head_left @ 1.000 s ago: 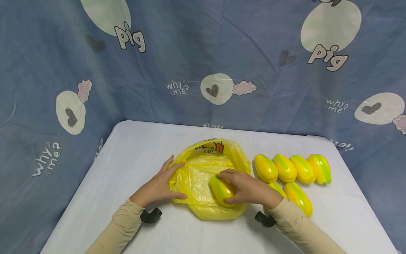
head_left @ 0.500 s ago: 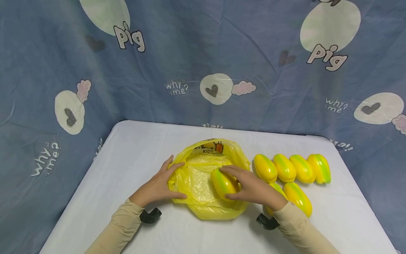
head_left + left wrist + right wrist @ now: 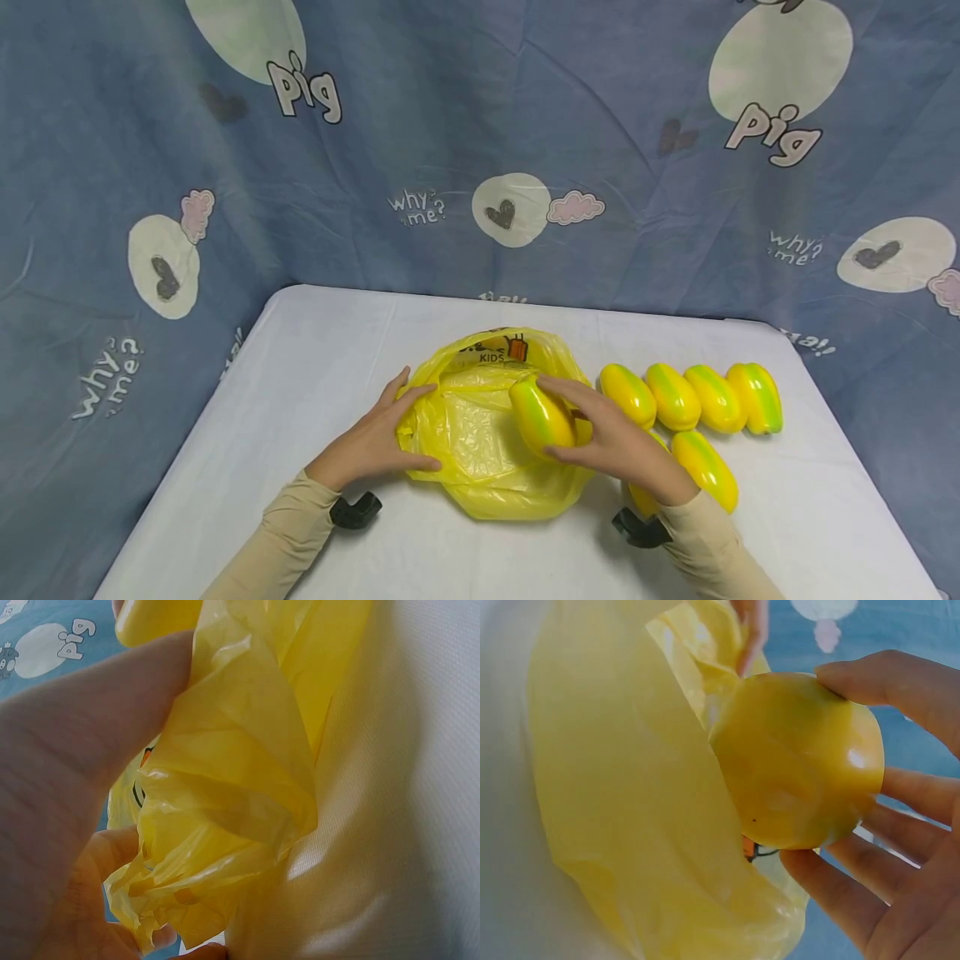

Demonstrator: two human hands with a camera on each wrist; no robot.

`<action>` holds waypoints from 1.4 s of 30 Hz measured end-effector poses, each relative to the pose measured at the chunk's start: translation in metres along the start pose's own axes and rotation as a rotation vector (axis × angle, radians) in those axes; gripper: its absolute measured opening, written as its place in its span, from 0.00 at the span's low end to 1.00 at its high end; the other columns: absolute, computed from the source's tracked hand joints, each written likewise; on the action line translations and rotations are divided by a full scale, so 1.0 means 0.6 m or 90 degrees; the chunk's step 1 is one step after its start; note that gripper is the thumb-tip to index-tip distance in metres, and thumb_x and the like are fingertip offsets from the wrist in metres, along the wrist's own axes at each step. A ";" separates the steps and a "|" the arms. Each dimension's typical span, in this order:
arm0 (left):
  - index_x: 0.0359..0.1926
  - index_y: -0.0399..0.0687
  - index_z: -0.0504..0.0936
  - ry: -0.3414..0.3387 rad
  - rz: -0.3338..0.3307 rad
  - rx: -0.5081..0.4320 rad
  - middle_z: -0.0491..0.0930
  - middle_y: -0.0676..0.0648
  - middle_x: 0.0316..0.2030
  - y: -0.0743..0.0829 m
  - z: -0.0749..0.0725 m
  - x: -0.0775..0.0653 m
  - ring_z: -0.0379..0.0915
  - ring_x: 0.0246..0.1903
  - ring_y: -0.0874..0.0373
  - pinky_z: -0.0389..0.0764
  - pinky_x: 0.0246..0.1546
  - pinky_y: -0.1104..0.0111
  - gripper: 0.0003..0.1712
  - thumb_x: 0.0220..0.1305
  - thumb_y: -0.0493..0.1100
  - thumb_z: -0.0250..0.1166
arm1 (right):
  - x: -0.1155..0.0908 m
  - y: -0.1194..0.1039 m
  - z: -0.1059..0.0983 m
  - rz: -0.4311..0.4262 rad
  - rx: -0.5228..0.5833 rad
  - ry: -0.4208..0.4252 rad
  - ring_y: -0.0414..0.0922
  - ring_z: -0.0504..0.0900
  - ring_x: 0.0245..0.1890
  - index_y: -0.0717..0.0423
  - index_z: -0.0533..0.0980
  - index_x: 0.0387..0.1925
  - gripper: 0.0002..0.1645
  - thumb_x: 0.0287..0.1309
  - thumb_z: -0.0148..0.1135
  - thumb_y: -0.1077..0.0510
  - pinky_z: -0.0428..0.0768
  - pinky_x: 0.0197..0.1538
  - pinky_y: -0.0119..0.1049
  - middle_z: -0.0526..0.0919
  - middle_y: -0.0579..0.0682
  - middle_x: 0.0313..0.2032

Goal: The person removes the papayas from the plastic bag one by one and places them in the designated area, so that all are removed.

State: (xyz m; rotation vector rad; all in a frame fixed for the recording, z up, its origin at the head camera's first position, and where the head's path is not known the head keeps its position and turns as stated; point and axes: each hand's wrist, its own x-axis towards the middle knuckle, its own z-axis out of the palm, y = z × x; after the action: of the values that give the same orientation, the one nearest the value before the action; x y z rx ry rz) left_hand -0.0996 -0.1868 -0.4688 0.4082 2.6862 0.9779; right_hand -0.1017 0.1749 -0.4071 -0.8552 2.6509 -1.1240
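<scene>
My right hand [image 3: 626, 442] grips a glossy yellow fruit with green stripes [image 3: 542, 419], shaped like a papaya or mango, over the right part of a yellow plastic bag's mouth. In the right wrist view, my thumb and fingers hold that fruit [image 3: 802, 761] by its sides, close to the bag's edge [image 3: 630, 780]. The bag [image 3: 510, 500] stands on the table with its mouth spread wide and KIDS lettering on its back wall. My left hand [image 3: 367, 442] rests at its left rim, fingers and thumb spread; crumpled plastic [image 3: 225, 765] covers some fingers in the left wrist view.
Several similar fruits stand in a row [image 3: 673, 397] right of the bag. Two more lie nearer, one [image 3: 707, 471] plainly visible and the other [image 3: 643, 500] partly behind my right wrist. A printed blue cloth [image 3: 480, 125] hangs behind the white table [image 3: 322, 342].
My right hand has raised the fruit from low inside the bag and shifted it rightward and away from me. The left hand and the bag have stayed nearly still.
</scene>
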 end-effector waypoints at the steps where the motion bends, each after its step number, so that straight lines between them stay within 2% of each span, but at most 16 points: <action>1: 0.79 0.66 0.60 0.000 0.000 0.000 0.34 0.40 0.84 0.000 0.000 0.000 0.53 0.77 0.29 0.70 0.66 0.34 0.64 0.43 0.73 0.79 | -0.002 0.000 -0.002 0.004 0.007 0.005 0.52 0.70 0.74 0.46 0.66 0.76 0.49 0.55 0.79 0.53 0.78 0.68 0.52 0.69 0.47 0.76; 8: 0.79 0.66 0.60 0.002 0.003 -0.001 0.34 0.40 0.84 -0.001 0.001 0.000 0.53 0.77 0.29 0.70 0.66 0.34 0.64 0.43 0.73 0.79 | -0.016 0.007 -0.011 0.005 0.021 0.052 0.53 0.72 0.73 0.44 0.66 0.76 0.50 0.54 0.80 0.55 0.83 0.62 0.51 0.69 0.49 0.75; 16: 0.79 0.66 0.60 0.003 0.005 0.002 0.35 0.40 0.84 -0.002 0.002 0.001 0.52 0.77 0.30 0.70 0.67 0.34 0.64 0.43 0.74 0.79 | -0.043 0.024 -0.030 0.032 0.038 0.106 0.53 0.69 0.74 0.43 0.65 0.77 0.50 0.56 0.79 0.53 0.81 0.64 0.50 0.67 0.48 0.77; 21: 0.79 0.65 0.60 0.004 0.005 0.005 0.35 0.40 0.84 -0.002 0.002 0.001 0.52 0.78 0.30 0.70 0.67 0.35 0.65 0.43 0.73 0.79 | -0.062 0.033 -0.047 0.044 0.028 0.148 0.43 0.70 0.73 0.39 0.64 0.77 0.52 0.55 0.79 0.56 0.83 0.62 0.47 0.69 0.47 0.75; 23: 0.79 0.65 0.60 0.005 0.006 0.005 0.35 0.40 0.84 -0.002 0.002 0.001 0.52 0.78 0.30 0.70 0.67 0.35 0.65 0.43 0.73 0.79 | -0.069 0.035 -0.054 0.058 0.019 0.160 0.37 0.70 0.72 0.37 0.64 0.77 0.51 0.55 0.79 0.55 0.83 0.62 0.43 0.70 0.46 0.75; 25: 0.79 0.65 0.60 0.006 0.008 0.005 0.35 0.40 0.84 -0.003 0.002 0.001 0.52 0.77 0.30 0.70 0.67 0.35 0.65 0.43 0.74 0.79 | -0.076 0.038 -0.059 0.070 0.022 0.167 0.30 0.68 0.71 0.36 0.64 0.77 0.51 0.55 0.79 0.55 0.82 0.62 0.34 0.70 0.46 0.75; 29: 0.79 0.65 0.60 0.008 0.012 0.006 0.35 0.40 0.84 -0.004 0.002 0.002 0.52 0.77 0.30 0.70 0.67 0.35 0.65 0.43 0.74 0.79 | -0.090 0.047 -0.067 0.084 0.031 0.185 0.21 0.66 0.68 0.35 0.64 0.77 0.52 0.55 0.80 0.56 0.76 0.60 0.18 0.70 0.47 0.75; 38: 0.79 0.65 0.60 0.005 0.010 0.008 0.35 0.40 0.84 -0.002 0.001 0.001 0.51 0.78 0.30 0.70 0.67 0.34 0.64 0.44 0.74 0.78 | -0.123 0.067 -0.087 0.096 0.007 0.223 0.16 0.64 0.66 0.41 0.66 0.76 0.52 0.53 0.80 0.61 0.74 0.57 0.13 0.70 0.55 0.74; 42: 0.79 0.65 0.60 0.002 0.006 0.005 0.35 0.41 0.84 -0.001 0.001 0.001 0.51 0.78 0.30 0.70 0.67 0.34 0.65 0.44 0.73 0.79 | -0.140 0.076 -0.100 0.100 -0.009 0.234 0.15 0.64 0.65 0.42 0.65 0.77 0.53 0.53 0.79 0.62 0.72 0.57 0.11 0.71 0.50 0.73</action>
State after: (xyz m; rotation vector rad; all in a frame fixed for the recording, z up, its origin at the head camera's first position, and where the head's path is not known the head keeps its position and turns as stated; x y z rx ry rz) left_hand -0.0999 -0.1868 -0.4696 0.4207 2.6942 0.9723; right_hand -0.0726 0.2837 -0.4037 -0.4659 2.9541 -1.3318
